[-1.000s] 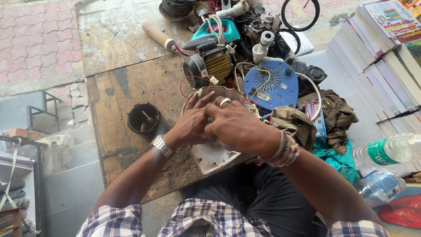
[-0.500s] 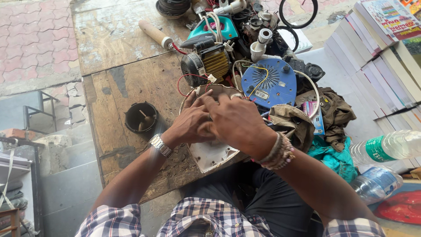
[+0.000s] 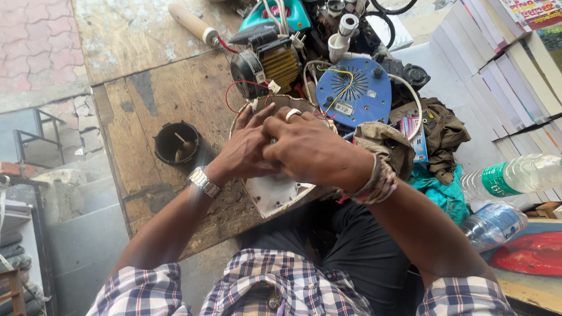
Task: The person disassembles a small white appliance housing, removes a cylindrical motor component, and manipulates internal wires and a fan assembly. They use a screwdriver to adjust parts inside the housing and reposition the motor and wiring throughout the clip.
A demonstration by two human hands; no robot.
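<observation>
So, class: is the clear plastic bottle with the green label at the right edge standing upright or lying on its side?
Lying on its side. The clear plastic bottle stretches lengthwise across the picture beside the stacked books, its green label band turned sideways.

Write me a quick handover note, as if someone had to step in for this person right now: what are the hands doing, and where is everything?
Left hand: on top of the white, triangular appliance base plate, fingers pressed to its upper part.
Right hand: overlapping the left on the same plate; what the fingers grip is hidden.
The plate rests on the worn wooden bench, at its near edge over the lap.
Behind it: round blue plastic cover with loose wires, yellow-wound motor.
Left: small black round cup.
Done and left: cannot be judged; the work spot is covered.
</observation>
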